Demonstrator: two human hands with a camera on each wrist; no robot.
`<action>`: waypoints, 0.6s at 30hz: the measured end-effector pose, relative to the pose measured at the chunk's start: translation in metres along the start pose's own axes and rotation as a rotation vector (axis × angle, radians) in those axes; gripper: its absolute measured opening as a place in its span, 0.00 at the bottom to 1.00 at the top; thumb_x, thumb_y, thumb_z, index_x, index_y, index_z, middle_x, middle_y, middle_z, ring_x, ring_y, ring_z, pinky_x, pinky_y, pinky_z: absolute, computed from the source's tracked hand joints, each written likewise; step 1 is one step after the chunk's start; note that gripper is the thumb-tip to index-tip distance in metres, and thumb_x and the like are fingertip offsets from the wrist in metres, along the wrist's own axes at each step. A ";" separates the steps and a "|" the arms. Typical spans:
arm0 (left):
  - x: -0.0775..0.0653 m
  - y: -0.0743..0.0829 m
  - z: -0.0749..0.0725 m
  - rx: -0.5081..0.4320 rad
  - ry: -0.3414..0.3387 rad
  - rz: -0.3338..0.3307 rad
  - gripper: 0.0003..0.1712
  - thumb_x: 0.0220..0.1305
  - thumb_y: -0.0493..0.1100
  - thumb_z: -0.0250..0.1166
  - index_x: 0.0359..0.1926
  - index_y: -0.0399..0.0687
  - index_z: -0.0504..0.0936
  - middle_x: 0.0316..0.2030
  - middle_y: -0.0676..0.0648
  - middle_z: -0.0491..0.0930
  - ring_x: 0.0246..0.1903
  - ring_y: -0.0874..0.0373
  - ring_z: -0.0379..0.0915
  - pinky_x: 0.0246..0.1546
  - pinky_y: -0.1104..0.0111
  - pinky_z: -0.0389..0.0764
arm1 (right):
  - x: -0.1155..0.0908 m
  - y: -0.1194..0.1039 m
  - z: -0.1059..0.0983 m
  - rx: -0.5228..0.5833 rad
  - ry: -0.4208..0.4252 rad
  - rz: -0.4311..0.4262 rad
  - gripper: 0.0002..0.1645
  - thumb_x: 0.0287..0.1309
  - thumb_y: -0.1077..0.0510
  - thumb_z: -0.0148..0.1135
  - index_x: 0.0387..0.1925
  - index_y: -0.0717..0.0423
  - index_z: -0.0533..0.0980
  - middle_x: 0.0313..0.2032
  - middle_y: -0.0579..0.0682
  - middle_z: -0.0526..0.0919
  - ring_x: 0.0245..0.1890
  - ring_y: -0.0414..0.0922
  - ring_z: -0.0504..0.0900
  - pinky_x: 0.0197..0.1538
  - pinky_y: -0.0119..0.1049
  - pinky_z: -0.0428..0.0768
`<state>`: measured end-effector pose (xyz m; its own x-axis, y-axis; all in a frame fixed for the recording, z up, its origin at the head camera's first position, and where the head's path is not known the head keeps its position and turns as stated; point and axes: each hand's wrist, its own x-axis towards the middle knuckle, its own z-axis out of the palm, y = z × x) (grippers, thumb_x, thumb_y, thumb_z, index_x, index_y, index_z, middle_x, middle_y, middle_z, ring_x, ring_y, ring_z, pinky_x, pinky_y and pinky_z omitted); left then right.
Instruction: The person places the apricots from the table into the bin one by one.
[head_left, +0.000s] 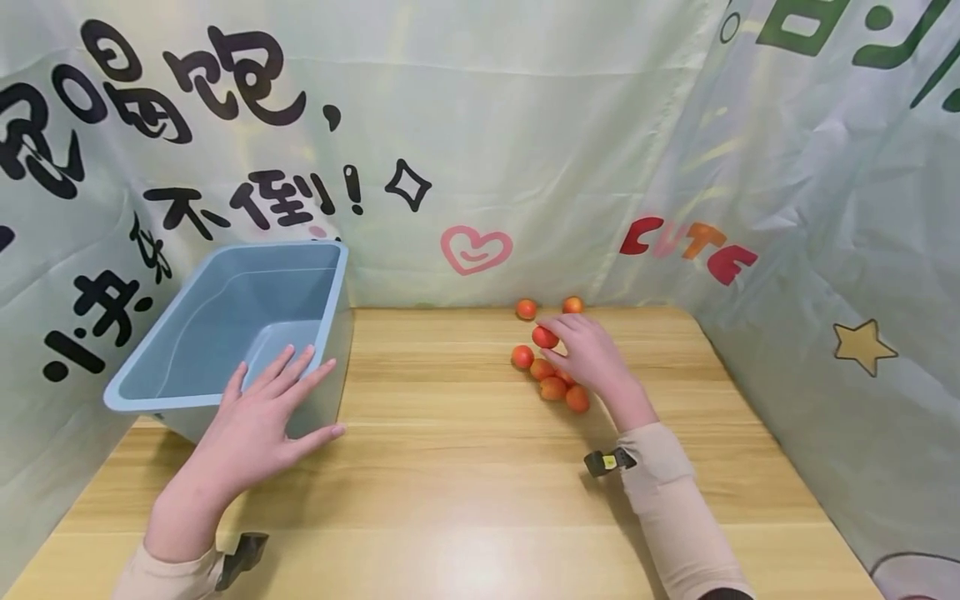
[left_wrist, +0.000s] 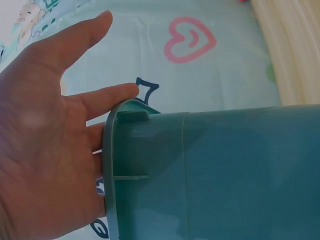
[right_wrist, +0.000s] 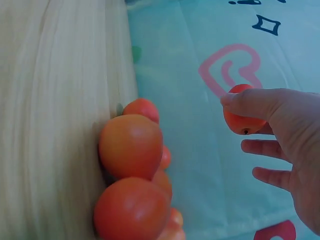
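Observation:
Thumb and fingers of my right hand [head_left: 590, 354] pinch a small orange-red tomato [head_left: 544, 337]. In the right wrist view this tomato [right_wrist: 243, 119] is up off the table, with a dark stem spot underneath. Below and beside that hand, several more tomatoes [head_left: 552, 388] lie in a loose cluster. My left hand [head_left: 251, 442] is spread at the near right corner of a light-blue plastic bin [head_left: 225, 403]. In the left wrist view its fingers reach over the bin's rim [left_wrist: 109, 165], while the thumb points away from it.
Two tomatoes, one on the left [head_left: 526, 309] and one on the right [head_left: 573, 305], sit at the back edge of the wooden table [head_left: 435, 483]. A printed cloth [head_left: 525, 150] hangs behind the table and along both sides.

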<state>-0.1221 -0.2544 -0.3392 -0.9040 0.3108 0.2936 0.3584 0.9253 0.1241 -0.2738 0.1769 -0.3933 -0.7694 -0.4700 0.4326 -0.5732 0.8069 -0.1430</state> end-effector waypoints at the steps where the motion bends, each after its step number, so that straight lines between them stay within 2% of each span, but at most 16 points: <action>1: 0.000 0.001 0.000 -0.003 -0.002 0.003 0.47 0.56 0.71 0.63 0.73 0.65 0.61 0.72 0.41 0.62 0.73 0.41 0.52 0.65 0.30 0.43 | 0.002 -0.001 0.000 -0.001 0.009 -0.010 0.25 0.54 0.54 0.70 0.55 0.50 0.77 0.47 0.49 0.84 0.49 0.50 0.79 0.57 0.48 0.76; 4: 0.000 0.002 0.000 -0.007 -0.004 0.014 0.46 0.56 0.71 0.63 0.73 0.65 0.61 0.72 0.41 0.62 0.73 0.40 0.52 0.65 0.30 0.42 | 0.008 -0.002 0.001 -0.008 0.029 -0.038 0.23 0.56 0.53 0.69 0.54 0.50 0.78 0.48 0.50 0.84 0.50 0.50 0.80 0.57 0.48 0.76; 10: 0.000 0.005 0.001 -0.012 -0.003 0.038 0.46 0.56 0.70 0.63 0.73 0.66 0.61 0.72 0.41 0.62 0.73 0.41 0.52 0.65 0.30 0.42 | 0.018 -0.006 0.002 -0.029 0.044 -0.092 0.28 0.56 0.52 0.70 0.58 0.52 0.77 0.51 0.53 0.83 0.53 0.51 0.79 0.60 0.48 0.75; 18: 0.000 0.010 0.004 -0.017 0.018 0.061 0.46 0.55 0.70 0.65 0.72 0.66 0.63 0.72 0.42 0.63 0.73 0.41 0.54 0.65 0.31 0.45 | 0.031 -0.013 0.002 -0.031 0.059 -0.129 0.29 0.56 0.52 0.70 0.59 0.52 0.76 0.52 0.52 0.83 0.55 0.51 0.78 0.63 0.48 0.73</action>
<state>-0.1193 -0.2439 -0.3415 -0.8759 0.3628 0.3182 0.4171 0.9007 0.1213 -0.2904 0.1513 -0.3795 -0.6717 -0.5494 0.4969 -0.6565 0.7523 -0.0557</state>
